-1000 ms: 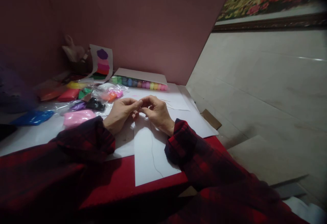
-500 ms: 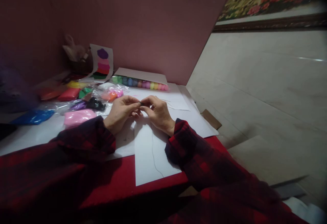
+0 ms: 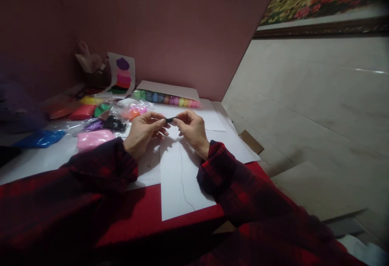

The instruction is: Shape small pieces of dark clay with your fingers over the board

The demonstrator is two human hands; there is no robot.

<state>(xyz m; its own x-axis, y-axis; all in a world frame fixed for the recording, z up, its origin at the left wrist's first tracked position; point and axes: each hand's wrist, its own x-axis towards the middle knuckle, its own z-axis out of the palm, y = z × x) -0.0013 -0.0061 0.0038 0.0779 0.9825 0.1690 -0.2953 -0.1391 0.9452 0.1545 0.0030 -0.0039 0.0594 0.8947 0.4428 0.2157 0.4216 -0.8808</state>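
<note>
Both hands lifted slightly off the white paper sheet point(image 3: 179, 185) since a second ago; a small black clay piece point(image 3: 170, 119) now shows between them. Left hand point(image 3: 142, 132) and right hand point(image 3: 191, 130) each pinch one end of it, fingertips closed, above the sheet's far edge. Pink clay packet point(image 3: 92, 139) lies left of the sheet on the counter point(image 3: 133, 213).

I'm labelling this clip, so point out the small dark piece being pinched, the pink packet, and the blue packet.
dark piece point(image 3: 169, 119), head view, its middle between the fingertips.
pink packet point(image 3: 94, 138), head view, its centre.
blue packet point(image 3: 41, 138), head view, its centre.
</note>
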